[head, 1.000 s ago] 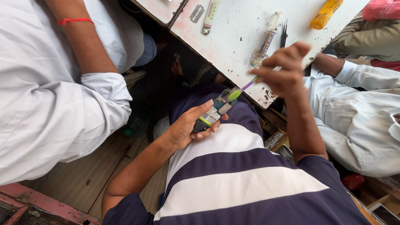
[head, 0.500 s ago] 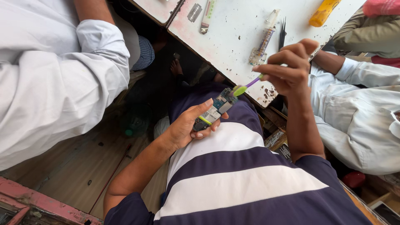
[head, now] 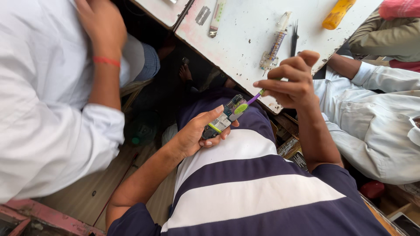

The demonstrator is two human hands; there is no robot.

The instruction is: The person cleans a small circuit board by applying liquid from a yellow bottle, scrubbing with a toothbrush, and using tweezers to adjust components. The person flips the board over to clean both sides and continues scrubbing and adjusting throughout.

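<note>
Circuit board (head: 224,119) in left hand (head: 197,133), over wearer's lap; right hand (head: 291,83) up and right of it, holding brush (head: 247,102); brush head on board's far end; table (head: 245,39) beyond both hands, its near edge just behind right hand; on table: syringe (head: 275,43) and tweezers (head: 294,35) side by side, blade (head: 202,15) and knife (head: 216,17) further left, bottle (head: 337,13) far right; second person's arm (head: 103,57) at left; third person's sleeve (head: 372,126) at right, beside right forearm.

A small repair workshop is showing here: a stained white workbench (head: 245,39) is carrying tweezers (head: 294,38), a syringe (head: 274,46) and a blade, with co-workers crowding left and right.
</note>
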